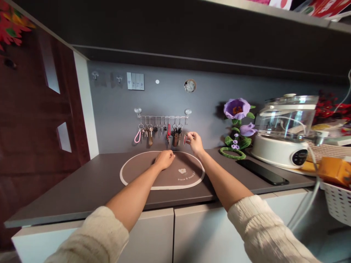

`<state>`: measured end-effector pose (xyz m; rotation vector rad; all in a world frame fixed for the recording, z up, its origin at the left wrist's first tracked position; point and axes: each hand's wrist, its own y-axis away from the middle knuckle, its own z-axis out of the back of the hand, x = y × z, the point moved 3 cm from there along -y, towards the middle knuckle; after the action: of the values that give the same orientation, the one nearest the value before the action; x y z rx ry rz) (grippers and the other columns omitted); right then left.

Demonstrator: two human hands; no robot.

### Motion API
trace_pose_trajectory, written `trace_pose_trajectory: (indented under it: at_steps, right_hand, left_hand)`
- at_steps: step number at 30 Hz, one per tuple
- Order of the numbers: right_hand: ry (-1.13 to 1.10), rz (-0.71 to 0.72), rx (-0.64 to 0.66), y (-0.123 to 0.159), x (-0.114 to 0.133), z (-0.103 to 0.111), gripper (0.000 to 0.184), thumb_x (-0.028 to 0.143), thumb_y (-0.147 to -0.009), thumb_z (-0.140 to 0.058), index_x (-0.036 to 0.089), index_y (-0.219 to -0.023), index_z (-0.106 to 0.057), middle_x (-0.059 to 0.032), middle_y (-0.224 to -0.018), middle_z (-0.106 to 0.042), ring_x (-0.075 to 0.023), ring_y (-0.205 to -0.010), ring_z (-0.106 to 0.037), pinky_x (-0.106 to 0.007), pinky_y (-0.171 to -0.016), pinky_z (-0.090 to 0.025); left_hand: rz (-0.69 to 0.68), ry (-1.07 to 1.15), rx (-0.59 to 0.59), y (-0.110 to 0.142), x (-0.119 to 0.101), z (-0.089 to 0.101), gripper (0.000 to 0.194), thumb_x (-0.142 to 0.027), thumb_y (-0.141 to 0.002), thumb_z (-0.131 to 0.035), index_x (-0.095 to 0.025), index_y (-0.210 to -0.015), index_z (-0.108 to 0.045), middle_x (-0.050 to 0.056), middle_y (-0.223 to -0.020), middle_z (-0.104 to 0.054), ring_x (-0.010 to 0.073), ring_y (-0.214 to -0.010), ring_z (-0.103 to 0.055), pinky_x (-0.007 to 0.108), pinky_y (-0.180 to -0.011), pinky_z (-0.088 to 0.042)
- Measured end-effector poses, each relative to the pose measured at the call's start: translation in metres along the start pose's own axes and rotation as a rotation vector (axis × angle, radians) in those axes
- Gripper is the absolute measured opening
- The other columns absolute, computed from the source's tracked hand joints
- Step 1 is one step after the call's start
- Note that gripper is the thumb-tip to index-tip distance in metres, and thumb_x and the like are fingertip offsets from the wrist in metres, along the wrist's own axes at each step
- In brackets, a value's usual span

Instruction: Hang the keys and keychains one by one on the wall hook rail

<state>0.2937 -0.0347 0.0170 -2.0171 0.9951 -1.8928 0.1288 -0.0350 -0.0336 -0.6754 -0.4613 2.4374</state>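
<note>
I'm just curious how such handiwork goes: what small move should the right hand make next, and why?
Perhaps lift the right hand slightly toward the right end of the hook rail: it pinches a small reddish item below that end, and keys already hang from the rail.

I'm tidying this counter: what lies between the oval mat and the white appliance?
The head view shows the right forearm, purple flowers with a green ring base, and a black phone there.

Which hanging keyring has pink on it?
The leftmost keyring on the rail; it carries a pink loop, and no other hanging there shows pink.
</note>
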Motion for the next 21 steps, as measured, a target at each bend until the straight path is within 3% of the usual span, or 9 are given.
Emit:
trace_pose_trajectory:
  at_steps: [5, 10, 21]
  right_hand:
    - [-0.006, -0.084, -0.049, -0.023, 0.018, -0.001, 0.007, 0.022, -0.079, -0.047, 0.017, -0.073, -0.046, 0.0017, -0.065, -0.052, -0.0087, -0.055, -0.050, -0.022, -0.049, -0.044]
    - [0.005, -0.179, -0.113, -0.048, 0.030, -0.002, 0.014, 0.016, -0.082, -0.041, 0.017, -0.069, -0.045, 0.0033, -0.054, -0.049, -0.0064, -0.045, -0.047, -0.020, -0.047, -0.043]
    - [0.056, -0.259, -0.182, -0.076, 0.026, -0.010, 0.021, 0.012, -0.083, -0.041, 0.015, -0.063, -0.047, 0.0032, -0.048, -0.047, -0.0049, -0.041, -0.043, -0.020, -0.047, -0.048]
  left_hand:
    - [0.005, -0.049, 0.064, 0.000, 0.000, -0.004, 0.023, -0.031, -0.081, -0.042, -0.017, -0.078, -0.061, 0.008, -0.084, -0.066, 0.0184, -0.078, -0.058, 0.028, -0.067, -0.038]
    - [0.023, -0.053, 0.086, 0.001, -0.002, -0.004, 0.021, -0.027, -0.081, -0.042, -0.018, -0.078, -0.060, 0.007, -0.088, -0.066, 0.0184, -0.083, -0.059, 0.028, -0.071, -0.039]
    - [0.021, -0.121, 0.085, 0.001, -0.006, -0.003, 0.025, -0.029, -0.083, -0.038, -0.019, -0.082, -0.061, 0.008, -0.091, -0.066, 0.0201, -0.087, -0.059, 0.029, -0.072, -0.041]
